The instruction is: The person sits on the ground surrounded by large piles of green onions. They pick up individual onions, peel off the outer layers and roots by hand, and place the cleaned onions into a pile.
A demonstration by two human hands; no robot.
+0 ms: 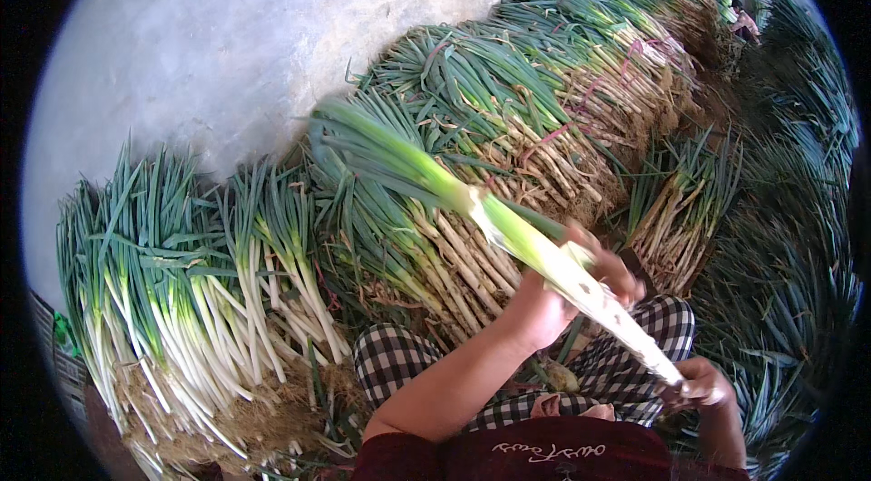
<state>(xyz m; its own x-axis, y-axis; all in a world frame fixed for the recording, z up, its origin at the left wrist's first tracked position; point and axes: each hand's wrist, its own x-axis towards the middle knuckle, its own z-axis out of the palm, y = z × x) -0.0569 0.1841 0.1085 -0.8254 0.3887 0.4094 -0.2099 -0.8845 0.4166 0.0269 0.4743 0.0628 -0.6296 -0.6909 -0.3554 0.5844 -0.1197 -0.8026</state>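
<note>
A large green onion (520, 236) lies slantwise across my lap, its leaves pointing up to the left and its pale root end down to the right. My left hand (544, 307) wraps around the stalk near its middle, the fingers blurred on the far side. At the root end, my right hand (704, 382) grips the white tip. A loosened, pale piece of outer leaf (577, 253) shows by the left fingers. Beneath both hands are my black-and-white checked trousers (612, 372).
White-stemmed green onions (184, 304) are heaped at left, roots downward. Soil-stained bundles with pink ties (544, 141) line the pale wall (204, 52). A smaller bunch (670, 222) stands ahead; more leaves (782, 277) fill the right. A person (744, 23) sits far off.
</note>
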